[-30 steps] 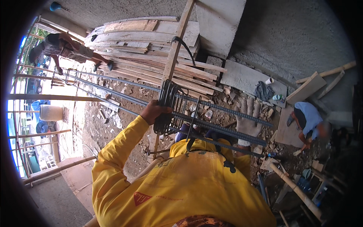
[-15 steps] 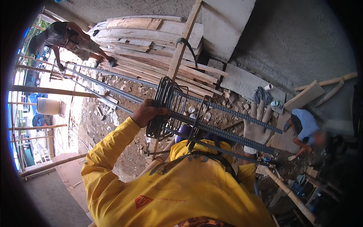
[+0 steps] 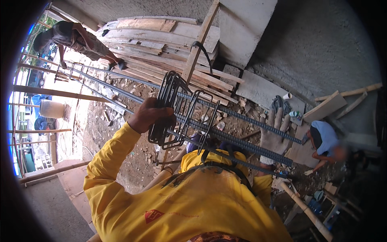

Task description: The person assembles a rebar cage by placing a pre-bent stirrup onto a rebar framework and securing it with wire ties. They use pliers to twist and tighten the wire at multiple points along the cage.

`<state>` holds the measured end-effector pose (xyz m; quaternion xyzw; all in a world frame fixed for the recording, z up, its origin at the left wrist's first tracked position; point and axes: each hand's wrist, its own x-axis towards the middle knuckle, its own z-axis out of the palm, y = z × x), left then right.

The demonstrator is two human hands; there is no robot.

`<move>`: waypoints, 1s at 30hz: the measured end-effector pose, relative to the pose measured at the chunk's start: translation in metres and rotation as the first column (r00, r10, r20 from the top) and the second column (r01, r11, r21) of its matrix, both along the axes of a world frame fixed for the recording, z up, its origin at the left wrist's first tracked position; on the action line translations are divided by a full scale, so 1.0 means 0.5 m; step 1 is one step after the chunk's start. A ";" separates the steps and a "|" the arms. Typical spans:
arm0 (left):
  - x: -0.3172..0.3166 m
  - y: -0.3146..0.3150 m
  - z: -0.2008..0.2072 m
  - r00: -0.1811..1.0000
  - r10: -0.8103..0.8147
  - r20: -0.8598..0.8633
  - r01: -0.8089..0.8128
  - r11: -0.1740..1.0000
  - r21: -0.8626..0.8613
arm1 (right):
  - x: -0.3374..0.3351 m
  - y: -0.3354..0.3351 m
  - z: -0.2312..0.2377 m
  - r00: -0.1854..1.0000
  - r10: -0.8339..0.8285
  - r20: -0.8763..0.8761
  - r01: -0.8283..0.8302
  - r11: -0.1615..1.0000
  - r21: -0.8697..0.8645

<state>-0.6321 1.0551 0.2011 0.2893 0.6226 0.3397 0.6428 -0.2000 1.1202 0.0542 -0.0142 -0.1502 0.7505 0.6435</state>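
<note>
Left hand (image 3: 146, 115) gripping stirrup bundle (image 3: 160, 128) around rebars (image 3: 250, 146).
It is curling closed on the dark, rectangular wire pile; separate stirrups (image 3: 212, 118) are standing just rightward; gloved right hand (image 3: 271, 139) is spreading open behind the bars, contact unclear. Bundle is sitting farther left than half a second ago.

A building site is indicated by ribbed steel bars (image 3: 258, 149) beside the hands (image 3: 147, 115), timber planks (image 3: 157, 36) stacked ahead of them, rubble (image 3: 133, 92) strewn below and a rough concrete wall (image 3: 310, 52) beyond.
</note>
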 end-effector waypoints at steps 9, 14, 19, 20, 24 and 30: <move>-0.063 -0.001 0.086 0.972 0.224 0.075 -0.213 0.968 -0.136 | 0.001 0.008 0.062 1.000 0.010 -0.001 -0.010 0.999 0.043; -0.122 -0.001 0.085 0.984 0.175 0.017 -0.170 0.973 -0.157 | 0.002 0.016 0.082 1.000 0.016 0.006 -0.016 0.999 0.034; -0.195 0.000 0.034 0.996 0.094 0.000 -0.094 0.992 -0.086 | 0.001 0.016 0.056 1.000 0.016 0.023 -0.018 0.996 0.085; -0.210 -0.003 0.020 0.995 0.101 -0.015 -0.102 0.990 -0.098 | 0.004 0.014 0.048 0.999 0.006 0.043 -0.009 0.999 0.050; -0.285 -0.004 -0.046 0.967 0.151 -0.204 -0.167 0.984 -0.064 | 0.003 0.011 -0.002 0.999 -0.018 0.036 0.019 0.999 -0.030; -0.415 -0.011 -0.176 0.987 0.076 -0.140 -0.093 0.988 -0.119 | 0.010 0.017 -0.086 1.000 0.001 -0.002 -0.001 1.000 0.022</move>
